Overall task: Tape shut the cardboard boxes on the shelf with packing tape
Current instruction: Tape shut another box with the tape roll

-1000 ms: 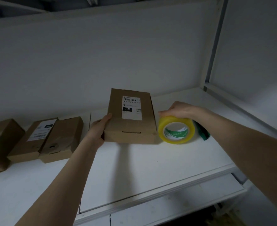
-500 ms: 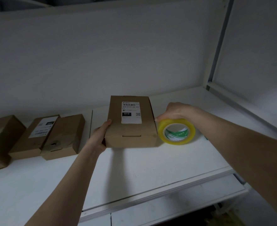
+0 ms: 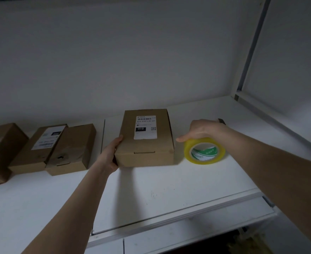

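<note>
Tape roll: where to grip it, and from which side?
I'd grip the tape roll across its top rim, coming from above and the right, as the right hand does. It stands on edge on the shelf, core facing the camera, so the top arc is reachable; the labelled box crowds its left.

Left forearm [image 3: 68, 208] is seen bare, rising from the bottom left of the frame toward centre. Left hand [image 3: 110, 154] is clamped on the near left corner of the cardboard box [image 3: 145, 143]: thumb laid over the top edge, fingers hidden against the side. Right forearm [image 3: 279, 171] is extended from the right edge toward centre right. Right hand [image 3: 204, 129] is set palm-down on the tape roll [image 3: 205, 151], fingers curled over its far side, thumb pointed left toward the box.
</note>
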Demonstrator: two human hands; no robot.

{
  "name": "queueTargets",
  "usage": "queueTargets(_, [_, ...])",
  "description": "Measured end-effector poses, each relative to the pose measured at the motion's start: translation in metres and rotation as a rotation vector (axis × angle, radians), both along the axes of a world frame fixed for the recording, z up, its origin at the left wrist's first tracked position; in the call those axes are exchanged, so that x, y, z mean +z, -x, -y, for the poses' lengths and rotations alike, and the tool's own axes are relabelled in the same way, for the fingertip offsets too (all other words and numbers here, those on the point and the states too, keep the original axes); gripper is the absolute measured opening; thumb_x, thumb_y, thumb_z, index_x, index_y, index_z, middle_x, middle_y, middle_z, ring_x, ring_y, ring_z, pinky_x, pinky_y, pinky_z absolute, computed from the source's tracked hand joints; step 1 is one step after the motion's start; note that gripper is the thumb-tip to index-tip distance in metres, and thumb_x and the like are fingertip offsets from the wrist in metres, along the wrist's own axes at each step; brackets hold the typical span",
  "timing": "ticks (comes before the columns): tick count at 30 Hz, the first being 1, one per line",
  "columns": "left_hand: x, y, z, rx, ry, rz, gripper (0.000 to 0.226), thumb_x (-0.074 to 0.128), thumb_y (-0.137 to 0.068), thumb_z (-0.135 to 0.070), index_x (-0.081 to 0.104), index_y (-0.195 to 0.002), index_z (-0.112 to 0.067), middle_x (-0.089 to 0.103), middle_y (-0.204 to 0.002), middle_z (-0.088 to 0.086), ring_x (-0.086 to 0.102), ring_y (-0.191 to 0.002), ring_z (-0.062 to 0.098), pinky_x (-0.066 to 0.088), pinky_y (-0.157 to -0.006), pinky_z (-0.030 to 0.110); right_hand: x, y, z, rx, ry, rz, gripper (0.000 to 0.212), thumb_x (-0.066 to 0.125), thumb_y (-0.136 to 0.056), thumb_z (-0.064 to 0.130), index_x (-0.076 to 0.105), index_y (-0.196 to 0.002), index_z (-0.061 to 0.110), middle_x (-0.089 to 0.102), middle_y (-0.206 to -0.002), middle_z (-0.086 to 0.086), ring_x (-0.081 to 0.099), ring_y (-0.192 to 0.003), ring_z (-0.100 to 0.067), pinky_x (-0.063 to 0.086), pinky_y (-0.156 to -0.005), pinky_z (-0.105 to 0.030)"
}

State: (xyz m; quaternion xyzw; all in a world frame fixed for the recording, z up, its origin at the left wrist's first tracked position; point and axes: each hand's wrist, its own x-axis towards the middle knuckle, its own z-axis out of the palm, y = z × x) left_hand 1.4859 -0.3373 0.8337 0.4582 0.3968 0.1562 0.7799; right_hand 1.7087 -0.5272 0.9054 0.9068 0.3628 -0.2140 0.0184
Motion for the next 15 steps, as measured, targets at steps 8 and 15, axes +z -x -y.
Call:
queueTargets(8, [0.000,-0.006,0.000,0.066,-0.335,-0.266,0.031,0.050,-0.097,-0.034,0.061,-0.111,-0.009,0.065,-0.101,0.013,0.062,-0.091,0.029,0.049,-0.080,0.037,-0.008,0.012,-0.019,0.032,0.098,0.135,0.066,0.060,-0.069,0.080,0.054,-0.095,0.020,0.058,-0.100,-0.002,0.055,-0.091,-0.022,0.042,-0.074,-0.030])
queueTargets(15, [0.002,-0.020,0.047,-0.187,-1.650,-0.492,0.076,0.057,-0.080,-0.061,0.042,-0.140,-0.017,0.043,-0.142,0.010,0.043,-0.127,0.029,0.039,-0.101,0.040,-0.010,0.008,-0.015,0.010,0.055,0.098,0.059,0.060,-0.070,0.079,0.052,-0.080,0.021,0.059,-0.091,-0.001,0.059,-0.090,-0.023,0.044,-0.074,-0.031])
